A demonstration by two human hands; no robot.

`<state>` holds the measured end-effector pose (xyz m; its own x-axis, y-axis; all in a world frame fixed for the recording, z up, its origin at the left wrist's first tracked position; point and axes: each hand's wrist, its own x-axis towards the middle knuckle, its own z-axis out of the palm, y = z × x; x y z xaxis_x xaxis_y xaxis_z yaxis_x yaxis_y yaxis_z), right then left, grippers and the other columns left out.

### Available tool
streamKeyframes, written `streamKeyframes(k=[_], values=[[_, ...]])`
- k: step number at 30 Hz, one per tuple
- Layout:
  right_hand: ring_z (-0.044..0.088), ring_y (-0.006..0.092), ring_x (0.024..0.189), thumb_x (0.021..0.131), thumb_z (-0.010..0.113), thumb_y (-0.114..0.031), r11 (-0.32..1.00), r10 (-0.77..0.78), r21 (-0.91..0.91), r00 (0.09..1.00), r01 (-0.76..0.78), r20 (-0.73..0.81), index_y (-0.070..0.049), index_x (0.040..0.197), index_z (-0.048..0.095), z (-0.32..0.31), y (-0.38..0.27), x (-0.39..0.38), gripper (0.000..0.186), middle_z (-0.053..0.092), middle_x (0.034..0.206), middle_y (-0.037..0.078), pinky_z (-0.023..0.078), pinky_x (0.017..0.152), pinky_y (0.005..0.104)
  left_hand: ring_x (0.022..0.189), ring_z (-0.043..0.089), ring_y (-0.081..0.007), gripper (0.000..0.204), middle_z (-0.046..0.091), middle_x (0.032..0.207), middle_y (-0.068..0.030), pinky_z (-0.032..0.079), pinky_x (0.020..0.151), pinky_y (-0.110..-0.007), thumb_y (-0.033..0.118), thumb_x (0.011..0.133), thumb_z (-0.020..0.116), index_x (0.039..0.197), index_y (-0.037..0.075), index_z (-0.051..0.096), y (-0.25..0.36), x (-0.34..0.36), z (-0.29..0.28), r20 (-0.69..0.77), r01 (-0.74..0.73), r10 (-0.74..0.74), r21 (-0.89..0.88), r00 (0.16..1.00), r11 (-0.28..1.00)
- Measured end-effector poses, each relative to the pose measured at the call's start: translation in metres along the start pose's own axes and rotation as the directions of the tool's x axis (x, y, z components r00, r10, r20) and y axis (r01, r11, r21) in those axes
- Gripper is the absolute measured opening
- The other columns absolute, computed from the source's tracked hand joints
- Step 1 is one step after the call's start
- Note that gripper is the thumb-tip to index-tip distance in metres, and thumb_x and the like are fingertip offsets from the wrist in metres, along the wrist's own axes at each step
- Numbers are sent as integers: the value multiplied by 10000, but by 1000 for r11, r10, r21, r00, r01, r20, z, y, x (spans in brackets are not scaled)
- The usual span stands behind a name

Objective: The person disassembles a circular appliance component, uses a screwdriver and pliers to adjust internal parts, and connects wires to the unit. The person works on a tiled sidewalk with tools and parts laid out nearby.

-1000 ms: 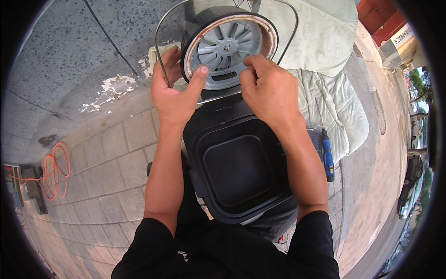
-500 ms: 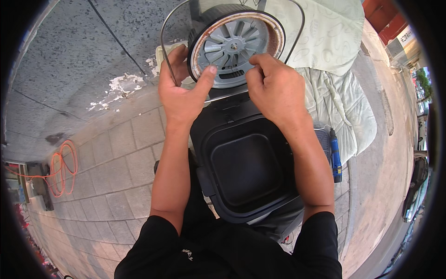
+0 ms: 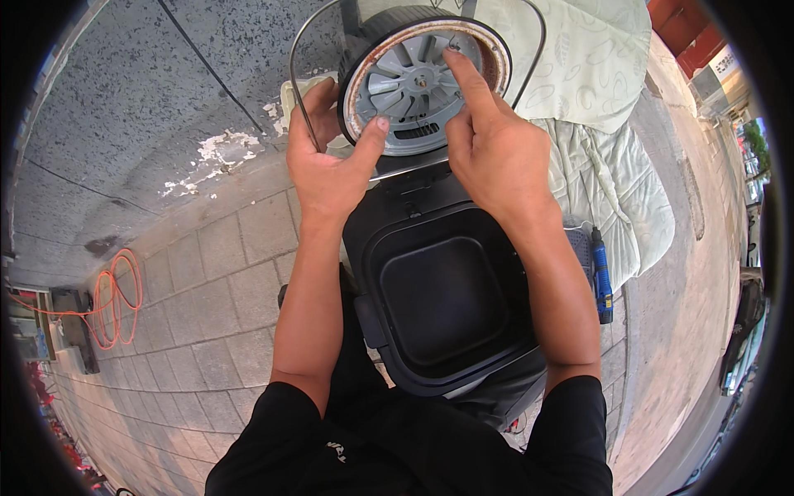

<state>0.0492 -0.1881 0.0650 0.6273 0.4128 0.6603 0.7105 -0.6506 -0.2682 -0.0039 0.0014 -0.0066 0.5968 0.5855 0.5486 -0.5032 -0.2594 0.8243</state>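
Note:
My left hand (image 3: 335,153) grips a round metal housing (image 3: 364,124) by its left side, thumb on the rust-stained rim, fingers partly hidden behind. Inside sits a grey slotted disc (image 3: 401,83) with a centre stud. A bent metal rod (image 3: 539,62) arches around the housing. My right hand (image 3: 496,149) has its index finger stretched onto the disc's upper right; the other fingers are curled, and whatever they might hold is hidden. Below both hands lies a black open appliance body with a square, rounded-corner well (image 3: 442,302).
Pale quilted cloths (image 3: 612,207) lie behind at right. A blue tool (image 3: 602,269) rests beside the black body. A speckled grey surface (image 3: 124,99) with peeling paint is at upper left, an orange looped cable (image 3: 116,298) at left. Vehicles (image 3: 736,331) show along the right edge.
My right index finger has straightened and moved up across the disc from near its lower right. My left hand keeps its grip. The whole view has shifted slightly rightward.

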Motion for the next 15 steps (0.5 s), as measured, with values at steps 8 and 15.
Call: streamKeyframes(k=[8, 15], values=[[741, 392, 760, 942, 637, -127, 980, 104, -180, 986, -80, 128, -75, 1041, 765, 1, 11, -9, 171, 774, 876, 161, 588, 696, 489, 1212, 698, -258, 769, 674, 1382, -202, 555, 1057, -400, 146, 829, 939, 1463, -55, 552, -4, 1, -1, 1, -22, 22, -4, 1000, 1000], [715, 409, 657, 915, 666, -145, 998, 21, -53, 999, -19, 39, -37, 892, 698, 6, 9, -11, 115, 723, 789, 168, 574, 614, 511, 1185, 709, -242, 770, 692, 1361, -189, 567, 1032, -386, 150, 827, 941, 1467, -40, 557, -3, 0, -1, 0, -14, 14, 28, 1000, 1000]])
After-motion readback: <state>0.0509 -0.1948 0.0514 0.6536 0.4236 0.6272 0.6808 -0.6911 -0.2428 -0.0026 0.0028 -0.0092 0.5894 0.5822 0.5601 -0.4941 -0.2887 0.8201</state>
